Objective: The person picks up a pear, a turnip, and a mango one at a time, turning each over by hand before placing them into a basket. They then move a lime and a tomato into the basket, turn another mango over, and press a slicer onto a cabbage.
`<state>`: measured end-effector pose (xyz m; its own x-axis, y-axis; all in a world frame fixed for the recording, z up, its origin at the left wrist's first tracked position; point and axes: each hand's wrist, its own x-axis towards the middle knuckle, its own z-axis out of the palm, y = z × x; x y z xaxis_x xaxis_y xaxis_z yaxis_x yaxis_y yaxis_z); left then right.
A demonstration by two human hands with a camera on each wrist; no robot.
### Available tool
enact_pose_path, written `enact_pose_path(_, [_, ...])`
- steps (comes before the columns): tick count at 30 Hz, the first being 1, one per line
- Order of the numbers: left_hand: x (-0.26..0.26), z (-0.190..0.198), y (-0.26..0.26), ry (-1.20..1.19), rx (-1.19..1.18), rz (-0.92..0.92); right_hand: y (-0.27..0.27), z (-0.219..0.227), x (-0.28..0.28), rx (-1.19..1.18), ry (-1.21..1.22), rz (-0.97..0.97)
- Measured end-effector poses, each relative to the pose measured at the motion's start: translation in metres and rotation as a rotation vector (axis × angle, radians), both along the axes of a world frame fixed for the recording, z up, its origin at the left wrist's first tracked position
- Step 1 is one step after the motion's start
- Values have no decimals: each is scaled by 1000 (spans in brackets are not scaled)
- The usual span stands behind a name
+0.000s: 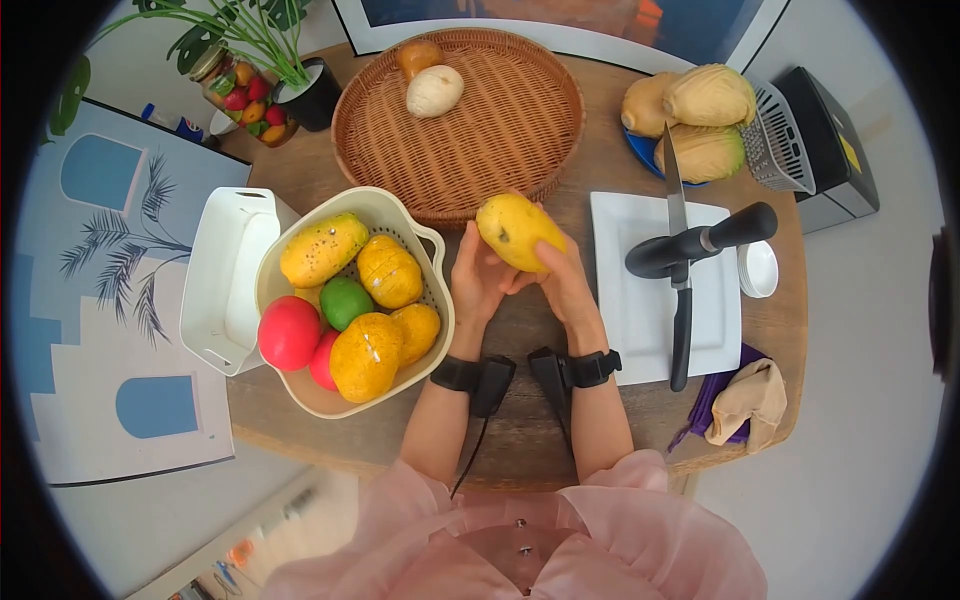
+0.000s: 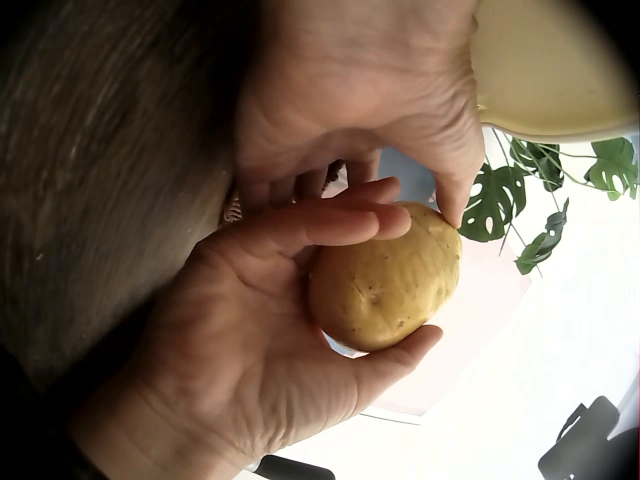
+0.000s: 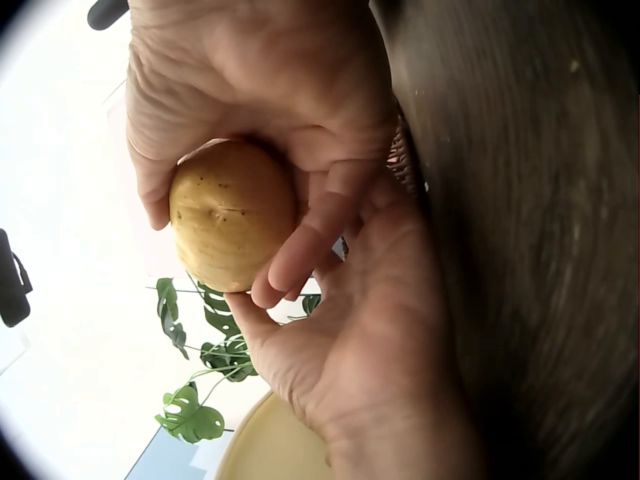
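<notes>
A yellow, mango-like fruit [image 1: 512, 228] with small dark specks is held between two bare hands above the table. The right hand [image 1: 568, 288] grips its right side, thumb on the near face in the head view. On the other side the left hand [image 1: 478, 284] has its thumb against the fruit and its fingers cupped low. In the left wrist view the fruit [image 2: 385, 285] lies between the thumb and fingers of the right hand [image 2: 270, 330], with the left thumb at its upper edge. Overlapping fingers partly hide the contact below the fruit [image 3: 230, 215] in the right wrist view.
A cream colander [image 1: 436, 290] of fruit and a white bin [image 1: 215, 280] stand left. Behind is a wicker tray [image 1: 460, 160] with two roundish items. Knives lie on a white board [image 1: 625, 340] at right; cabbages [image 1: 710, 95], small white dishes [image 1: 760, 270] and cloths [image 1: 750, 400] surround it.
</notes>
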<state>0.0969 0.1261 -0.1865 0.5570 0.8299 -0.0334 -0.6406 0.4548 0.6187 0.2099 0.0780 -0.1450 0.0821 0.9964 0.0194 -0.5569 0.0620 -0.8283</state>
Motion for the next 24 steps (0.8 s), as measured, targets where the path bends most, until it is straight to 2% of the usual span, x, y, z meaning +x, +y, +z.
enact_pose_path(3, [13,32,-7,-98,-59,60,-1,-10,2,-10,-103,54])
enact_pose_path(7, [4,4,6,-143,24,-43,3,-12,0,-122,-49,10])
enact_pose_path(9, [4,-11,12,-713,-57,-309,3,-12,3,-212,-94,-41])
enact_pose_path(10, [5,-5,10,-713,-57,-304,2,-10,4,-214,-94,-36])
enact_pose_path(12, [6,14,2,-194,0,-49,0,-3,4,-288,-253,-165])
enact_pose_path(13, [7,14,1,-188,1,-31,0,-3,3,-287,-249,-147])
enact_pose_path(15, [10,13,2,-192,-33,-24,1,-1,4,-247,-226,-302])
enact_pose_path(17, [9,12,3,-229,18,-53,0,8,4,-227,-184,-307])
enact_pose_path(19, [10,14,2,-194,12,-55,0,15,5,-174,-308,-371])
enact_pose_path(24, [10,21,2,-150,17,-52,-1,26,1,-189,-433,-431])
